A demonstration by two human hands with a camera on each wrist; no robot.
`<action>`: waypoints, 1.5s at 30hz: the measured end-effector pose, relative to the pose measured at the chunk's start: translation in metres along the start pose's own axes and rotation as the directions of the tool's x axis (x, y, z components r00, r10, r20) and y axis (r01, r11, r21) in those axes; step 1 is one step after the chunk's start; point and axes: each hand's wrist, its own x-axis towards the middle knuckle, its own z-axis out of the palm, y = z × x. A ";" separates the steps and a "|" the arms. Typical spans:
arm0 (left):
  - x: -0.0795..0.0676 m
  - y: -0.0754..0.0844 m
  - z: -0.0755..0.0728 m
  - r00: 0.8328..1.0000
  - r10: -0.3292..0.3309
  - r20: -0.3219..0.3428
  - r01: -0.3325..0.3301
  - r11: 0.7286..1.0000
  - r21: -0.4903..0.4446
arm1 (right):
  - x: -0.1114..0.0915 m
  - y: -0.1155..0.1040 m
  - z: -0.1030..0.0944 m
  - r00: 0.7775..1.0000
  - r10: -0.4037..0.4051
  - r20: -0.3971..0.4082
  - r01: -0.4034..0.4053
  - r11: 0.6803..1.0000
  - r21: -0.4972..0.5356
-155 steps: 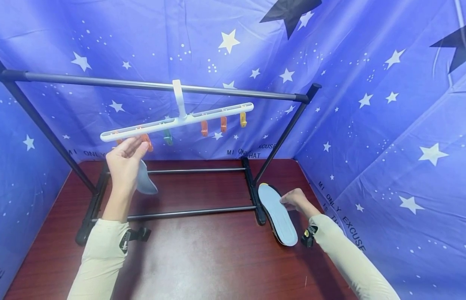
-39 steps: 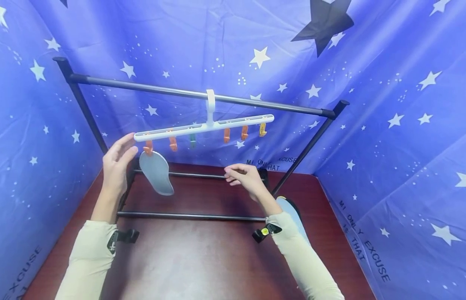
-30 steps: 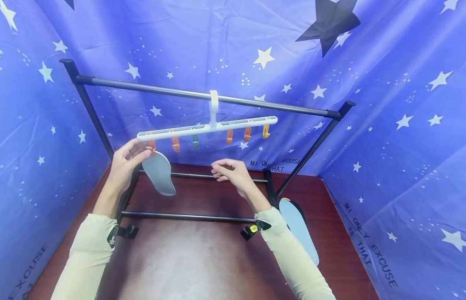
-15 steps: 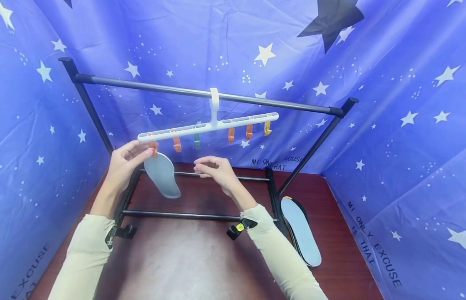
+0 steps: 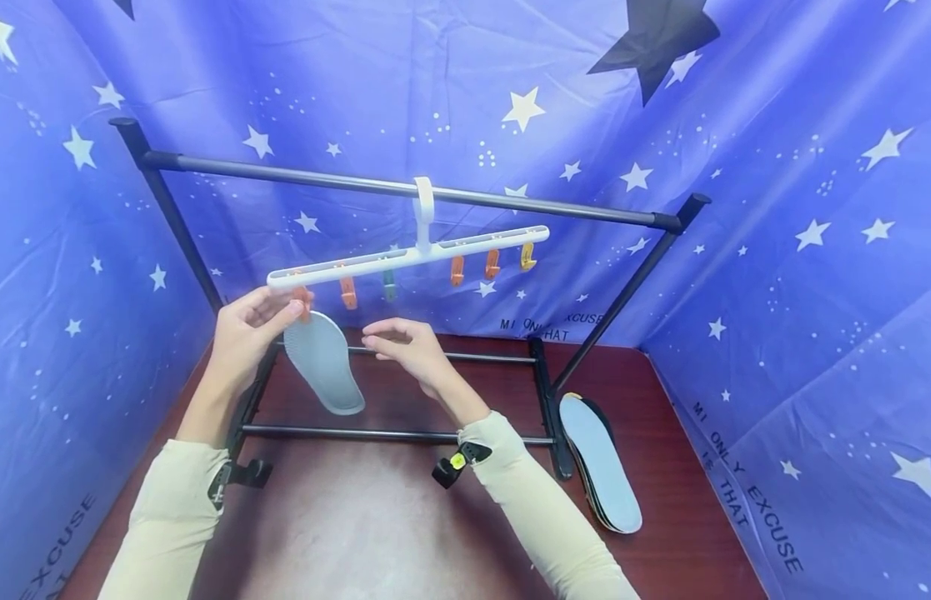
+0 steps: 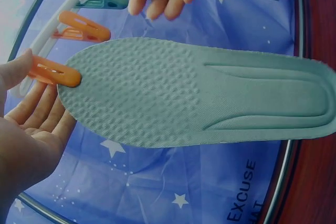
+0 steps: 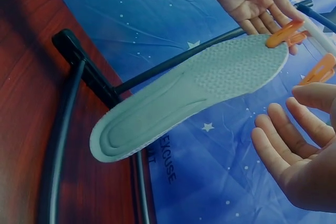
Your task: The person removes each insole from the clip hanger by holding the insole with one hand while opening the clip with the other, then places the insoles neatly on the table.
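Observation:
A grey insole point(image 5: 324, 367) dangles by its toe end from the leftmost orange clip point(image 6: 55, 72) of a white clip hanger point(image 5: 345, 268). My left hand point(image 5: 243, 337) pinches that clip, thumb on its near side and fingers behind. The insole's dimpled front and grooved heel show in the left wrist view. To the right of the insole, my right hand point(image 5: 412, 354) is raised with loosely bent fingers and holds nothing. In the right wrist view its fingers point(image 7: 283, 135) are spread apart from the insole.
The hanger hooks over the top bar point(image 5: 300, 177) of a black rack. Other clips, such as a green clip point(image 5: 390, 285) and a yellow clip point(image 5: 528, 257), hang along it. A stack of insoles point(image 5: 603, 467) lies on the red-brown table point(image 5: 345, 525) by the rack's right foot.
My left hand took hold of the leftmost clip after resting at the hanger's end. My right hand left the insole stack and moved left toward the hanging insole, which has turned slightly.

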 end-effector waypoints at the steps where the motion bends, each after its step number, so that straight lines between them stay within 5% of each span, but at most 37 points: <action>1: 0.000 0.001 0.000 1.000 0.004 -0.010 -0.004 1.000 -0.003 | 0.000 0.000 0.002 1.000 0.000 0.001 0.000 1.000 -0.003; 23: -0.003 0.017 0.014 0.983 -0.005 -0.183 -0.009 0.997 -0.074 | 0.000 -0.005 0.023 0.997 -0.036 0.061 0.039 0.998 -0.042; 45: 0.000 0.016 0.019 0.978 -0.014 -0.209 -0.005 0.996 -0.088 | 0.001 -0.005 0.030 0.999 0.037 0.040 -0.037 0.999 0.005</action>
